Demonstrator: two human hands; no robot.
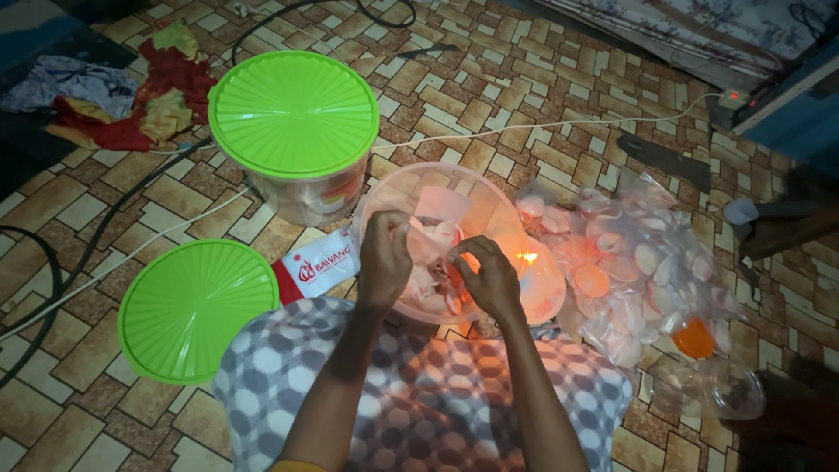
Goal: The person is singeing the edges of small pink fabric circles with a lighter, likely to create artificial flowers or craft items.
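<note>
While both hands work over the basin, entries as follows.

Left hand [384, 255]: fingers curled and pinched on a small clear plastic packet [430, 234] at its upper edge, held over the basin.
Right hand [489, 278]: fingertips pinched on the same packet's lower right corner, just beside a small flame [527, 258]; what the flame burns on I cannot tell.
Packet, location: between the two hands, above the pink translucent basin [411, 188], which rests against the person's lap.
Packet, handling (judgement): very light, thin and limp film, likely slippery; contents look like brittle pale crackers, so easily crushed. Best taken by the empty film at the mouth or corners, not across the filled middle. Film near the flame would soften fast; fingers close to it risk a burn.
Basin contents: more pale pink and white pieces, loosely heaped.
Filled packets [629, 262]: a spread of them on the floor to the right, near the flame.
Containers: clear tub with green lid [293, 109] behind the basin; a second green lid [197, 308] flat on the floor to the left.
Surface: brick-patterned floor [489, 96], hard and level, crossed by white and black cables [524, 129].
Room: dim, lit warm by the flame; crumpled cloths [131, 96] at upper left, a power strip with a red light [738, 96] at upper right.
</note>
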